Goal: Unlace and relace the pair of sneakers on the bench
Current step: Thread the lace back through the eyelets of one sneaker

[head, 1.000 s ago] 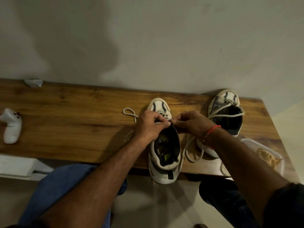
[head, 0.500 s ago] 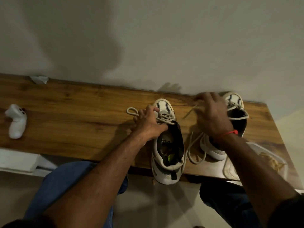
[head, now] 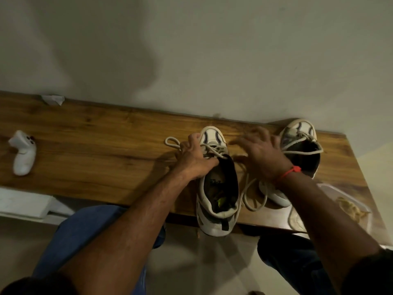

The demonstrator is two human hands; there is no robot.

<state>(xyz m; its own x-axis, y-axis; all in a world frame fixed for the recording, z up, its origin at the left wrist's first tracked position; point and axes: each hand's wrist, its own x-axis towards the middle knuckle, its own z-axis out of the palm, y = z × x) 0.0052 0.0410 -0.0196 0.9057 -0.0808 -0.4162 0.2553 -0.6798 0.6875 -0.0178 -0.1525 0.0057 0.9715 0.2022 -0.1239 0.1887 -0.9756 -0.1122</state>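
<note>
Two sneakers sit on the wooden counter (head: 106, 145), toes to the wall: the nearer sneaker (head: 217, 188) at centre frame with its heel hanging off the front edge, the other sneaker (head: 302, 141) toward the upper right, partly behind a wrist. Both look light and soft-sided, the sort that would slide or tip if a lace were yanked, so I'd judge each wants pinning at the collar or tongue while the cord is worked. The lace (head: 253, 194) is a pale round cord, limp and floppy; it loops loose between the shoes and a bight pokes out left of the nearer toe. It should run easily through the eyelets, and the best hold is likely a pinch close to the tip or right at the eyelet. The left hand (head: 195, 158) grips the throat of the nearer sneaker, fingers curled over the crossed laces, thumb at the opening. The right hand (head: 261, 154) hovers between the shoes with fingers spread; it is blurred, and I cannot tell whether a strand is caught in it. Further out, a white controller (head: 22, 154) lies at far left, a scrap of paper (head: 53, 99) by the wall, and a clear tub (head: 350, 201) at lower right.
</note>
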